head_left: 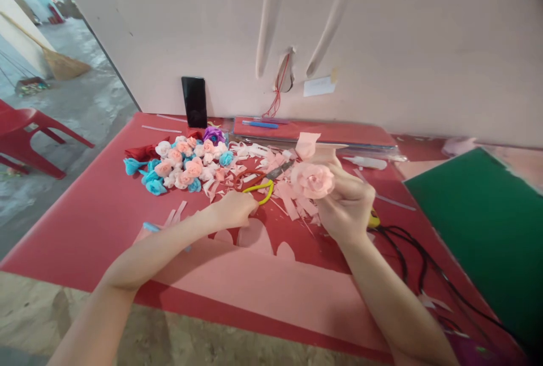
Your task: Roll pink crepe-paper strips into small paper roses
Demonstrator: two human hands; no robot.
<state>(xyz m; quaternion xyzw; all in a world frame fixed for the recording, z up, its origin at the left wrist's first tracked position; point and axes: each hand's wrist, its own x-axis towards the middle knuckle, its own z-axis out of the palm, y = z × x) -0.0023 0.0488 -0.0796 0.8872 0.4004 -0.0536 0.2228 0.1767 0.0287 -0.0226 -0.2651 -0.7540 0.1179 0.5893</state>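
My right hand [347, 203] is closed around the base of a pink paper rose [313, 179] and holds it up above the red table cover [85, 224]. My left hand [235, 209] rests on the table with its fingers curled, touching the yellow handle of a pair of scissors [259, 186]. Whether it grips the handle is hidden. A pink sheet with scalloped cut-outs [271, 275] lies under both forearms. Pink paper scraps [292, 202] are scattered between the hands.
A pile of finished pink, blue, white and purple paper roses [186, 162] lies at the left. A black phone [194, 101] leans on the wall. A green sheet [479, 224] lies at the right, with black cables [407, 258] beside it. A red chair [25, 134] stands far left.
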